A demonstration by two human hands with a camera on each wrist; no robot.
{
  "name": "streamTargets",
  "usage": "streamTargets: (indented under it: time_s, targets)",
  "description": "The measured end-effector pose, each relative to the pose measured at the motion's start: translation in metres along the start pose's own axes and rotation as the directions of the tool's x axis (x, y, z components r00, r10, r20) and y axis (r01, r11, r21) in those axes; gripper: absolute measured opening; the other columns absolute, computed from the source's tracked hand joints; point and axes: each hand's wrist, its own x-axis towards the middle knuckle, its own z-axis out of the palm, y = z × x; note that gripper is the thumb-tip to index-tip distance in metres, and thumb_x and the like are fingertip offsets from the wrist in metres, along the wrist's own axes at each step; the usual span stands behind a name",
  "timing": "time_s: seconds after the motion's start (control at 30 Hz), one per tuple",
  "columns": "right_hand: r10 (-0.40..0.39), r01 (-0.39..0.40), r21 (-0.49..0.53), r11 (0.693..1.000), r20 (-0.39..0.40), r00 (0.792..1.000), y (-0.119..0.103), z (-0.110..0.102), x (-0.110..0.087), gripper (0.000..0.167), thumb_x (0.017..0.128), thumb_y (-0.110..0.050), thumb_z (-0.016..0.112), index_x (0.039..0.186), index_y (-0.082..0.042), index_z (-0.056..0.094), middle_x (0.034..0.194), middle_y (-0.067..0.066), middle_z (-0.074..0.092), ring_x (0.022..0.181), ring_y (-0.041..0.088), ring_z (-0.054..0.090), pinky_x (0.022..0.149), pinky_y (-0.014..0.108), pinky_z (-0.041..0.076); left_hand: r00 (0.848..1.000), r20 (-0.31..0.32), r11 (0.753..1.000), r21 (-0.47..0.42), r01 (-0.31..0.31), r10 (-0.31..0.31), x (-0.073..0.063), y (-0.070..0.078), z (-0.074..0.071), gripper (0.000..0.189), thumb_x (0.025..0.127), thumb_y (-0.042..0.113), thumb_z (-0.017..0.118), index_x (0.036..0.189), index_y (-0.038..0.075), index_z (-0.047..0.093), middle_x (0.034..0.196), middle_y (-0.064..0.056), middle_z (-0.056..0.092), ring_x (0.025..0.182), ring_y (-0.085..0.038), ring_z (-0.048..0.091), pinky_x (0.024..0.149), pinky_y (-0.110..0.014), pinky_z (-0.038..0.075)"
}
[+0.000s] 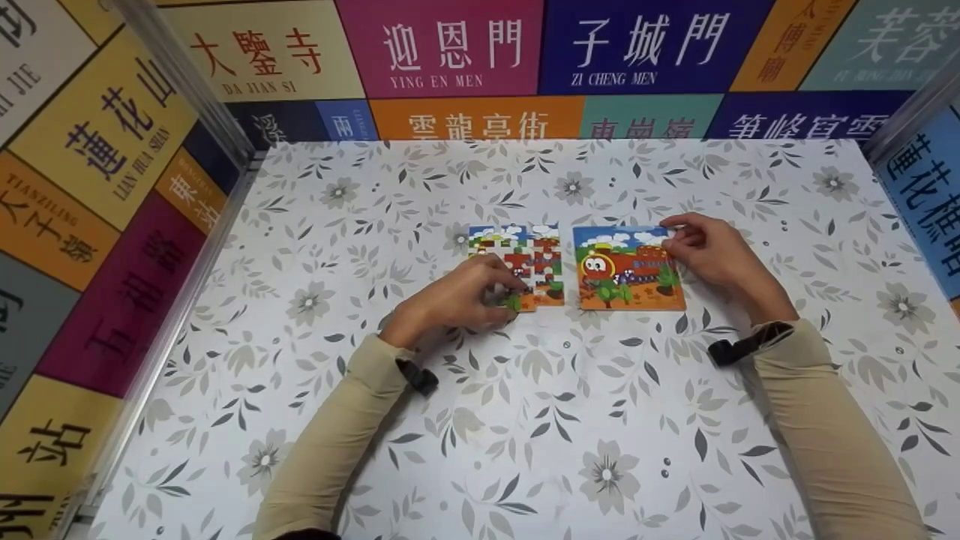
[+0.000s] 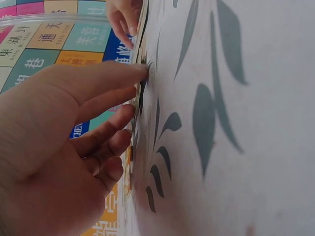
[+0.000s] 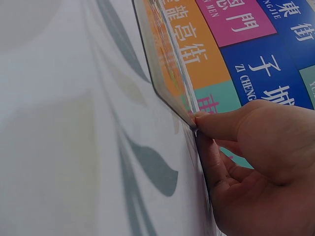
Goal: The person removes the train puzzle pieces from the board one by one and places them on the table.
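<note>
A jigsaw puzzle [image 1: 548,262] with a cartoon train scene lies on the table, with visible gaps between some pieces. Over its lower left part is my left hand [image 1: 476,292]; the thumb and index finger pinch a puzzle piece [image 1: 519,301] at the bottom edge, and the other fingers are bent beside it. To the right lies a square picture board [image 1: 626,274] showing a red train with a face. My right hand [image 1: 709,247] pinches this board by its upper right edge. In the right wrist view the thumb is on the board's corner [image 3: 184,115], fingers below.
The table [image 1: 600,405] has a white cover with grey leaves and flowers. Colourful panels [image 1: 450,45] with Chinese lettering stand behind it and along both sides. A dark strap [image 1: 417,375] is round the left wrist and another [image 1: 739,351] round the right.
</note>
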Motion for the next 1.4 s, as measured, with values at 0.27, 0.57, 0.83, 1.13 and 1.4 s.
streamTargets:
  time_s: [0.27, 0.57, 0.83, 1.13, 1.4]
  targets:
    - [0.011, -0.011, 0.019, 1.000, 0.007, 1.000, -0.001, 0.000, -0.001, 0.048, 0.109, -0.031, 0.066, 0.154, -0.013, 0.058, 0.131, 0.021, 0.066, 0.122, 0.032, 0.064, 0.105, 0.045, 0.047, 1.000, -0.020, 1.000, 0.009, -0.015, 0.016, 0.001, 0.000, 0.001, 0.042, 0.092, 0.017, 0.085, 0.133, 0.009, 0.078, 0.121, -0.011, 0.072, 0.110, -0.027, 0.064, 0.094, -0.039, 0.052]
    - [0.021, -0.021, 0.025, 0.999, 0.017, 1.000, 0.000, 0.000, 0.000, 0.049, 0.110, -0.030, 0.066, 0.155, -0.013, 0.056, 0.134, 0.022, 0.066, 0.124, 0.033, 0.064, 0.109, 0.049, 0.047, 0.999, -0.053, 1.000, 0.021, 0.012, -0.011, 0.001, -0.001, 0.001, 0.037, 0.094, 0.016, 0.083, 0.130, 0.009, 0.080, 0.120, -0.010, 0.073, 0.110, -0.025, 0.065, 0.095, -0.038, 0.055]
    - [0.028, -0.029, 0.032, 0.999, 0.020, 0.999, 0.000, 0.000, 0.000, 0.049, 0.110, -0.031, 0.066, 0.156, -0.015, 0.056, 0.135, 0.021, 0.065, 0.125, 0.034, 0.063, 0.110, 0.051, 0.047, 0.997, -0.075, 0.997, 0.072, 0.020, -0.014, 0.002, 0.000, -0.003, 0.029, 0.091, 0.018, 0.089, 0.118, 0.010, 0.084, 0.110, -0.007, 0.077, 0.103, -0.025, 0.066, 0.091, -0.039, 0.054]
    - [0.025, -0.025, 0.026, 0.999, 0.004, 1.000, -0.001, 0.001, -0.001, 0.048, 0.110, -0.031, 0.066, 0.154, -0.014, 0.058, 0.133, 0.021, 0.065, 0.123, 0.033, 0.064, 0.109, 0.051, 0.047, 0.996, -0.089, 0.998, 0.057, 0.001, 0.004, 0.004, 0.003, -0.001, 0.026, 0.091, 0.020, 0.089, 0.115, 0.011, 0.085, 0.107, -0.006, 0.078, 0.100, -0.024, 0.068, 0.090, -0.039, 0.055]
    - [0.034, -0.034, 0.026, 0.999, 0.020, 0.999, 0.000, 0.000, 0.001, 0.049, 0.110, -0.031, 0.066, 0.155, -0.015, 0.057, 0.133, 0.021, 0.065, 0.123, 0.033, 0.064, 0.109, 0.050, 0.048, 0.991, -0.118, 0.998, 0.025, -0.063, 0.065, 0.019, 0.017, 0.009, 0.016, 0.101, 0.022, 0.079, 0.113, 0.012, 0.083, 0.108, -0.004, 0.081, 0.095, -0.020, 0.073, 0.086, -0.038, 0.059]
